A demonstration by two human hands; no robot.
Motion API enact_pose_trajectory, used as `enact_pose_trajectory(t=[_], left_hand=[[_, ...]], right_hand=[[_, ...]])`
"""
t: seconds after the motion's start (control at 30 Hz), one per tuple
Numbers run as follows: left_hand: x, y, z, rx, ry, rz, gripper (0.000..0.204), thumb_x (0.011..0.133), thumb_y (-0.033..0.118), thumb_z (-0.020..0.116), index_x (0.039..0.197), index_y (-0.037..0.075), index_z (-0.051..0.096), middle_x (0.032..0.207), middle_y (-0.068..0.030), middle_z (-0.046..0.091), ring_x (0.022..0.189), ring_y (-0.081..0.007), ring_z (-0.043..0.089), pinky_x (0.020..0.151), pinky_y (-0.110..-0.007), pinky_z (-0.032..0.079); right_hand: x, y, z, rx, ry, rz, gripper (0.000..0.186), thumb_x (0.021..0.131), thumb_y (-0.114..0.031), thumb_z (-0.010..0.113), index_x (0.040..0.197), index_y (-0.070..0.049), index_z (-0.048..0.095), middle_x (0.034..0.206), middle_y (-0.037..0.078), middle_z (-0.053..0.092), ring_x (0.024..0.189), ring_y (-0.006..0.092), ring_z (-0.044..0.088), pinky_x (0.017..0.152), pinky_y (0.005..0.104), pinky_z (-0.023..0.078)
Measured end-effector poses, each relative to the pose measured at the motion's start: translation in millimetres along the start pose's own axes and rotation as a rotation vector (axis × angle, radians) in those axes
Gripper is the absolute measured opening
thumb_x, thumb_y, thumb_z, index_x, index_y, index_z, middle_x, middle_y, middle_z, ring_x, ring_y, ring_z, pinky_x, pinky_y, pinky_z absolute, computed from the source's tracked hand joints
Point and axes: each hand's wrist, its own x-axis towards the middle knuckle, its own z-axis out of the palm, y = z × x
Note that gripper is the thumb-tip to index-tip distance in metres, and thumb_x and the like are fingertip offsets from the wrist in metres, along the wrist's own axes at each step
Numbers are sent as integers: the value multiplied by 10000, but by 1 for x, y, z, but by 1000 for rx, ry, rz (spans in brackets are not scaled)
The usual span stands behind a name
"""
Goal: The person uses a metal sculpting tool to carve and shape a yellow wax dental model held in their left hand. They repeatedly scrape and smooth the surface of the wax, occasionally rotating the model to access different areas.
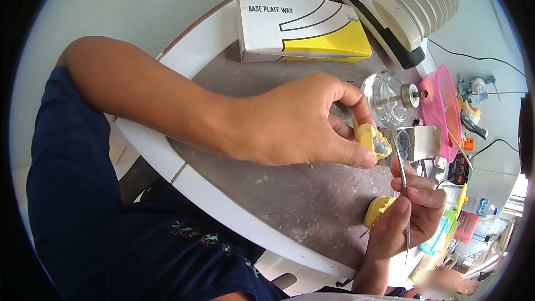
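Note:
My left hand reaches in from the left and pinches a yellow dental cast between thumb and fingers. Grey material covers part of the cast's inner side by the teeth. In my right hand, a thin metal dental carving tool is held like a pen, its upper tip close to the cast's teeth; I cannot tell whether it touches. A second yellow dental cast rests on the table, partly hidden behind my right hand.
A white and yellow cardboard box lies at the back. Beyond the held cast stand a glass spirit lamp, a small open box and a pink basket. A ribbed white hose overhangs the far corner. Crumbs dot the grey tabletop.

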Motion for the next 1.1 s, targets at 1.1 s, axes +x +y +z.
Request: enact_pose_trajectory(t=[1.1], left_hand=[[11,-13,-1,62,31,219,292,794,149,764,930,-41,589,879,-78,662,873,-110,656,719,-235,505]], right_hand=[[5,3,2,-20,-24,10,218,897,-185,640,875,-19,501,749,112,565,832,236,633,994,544,447]])
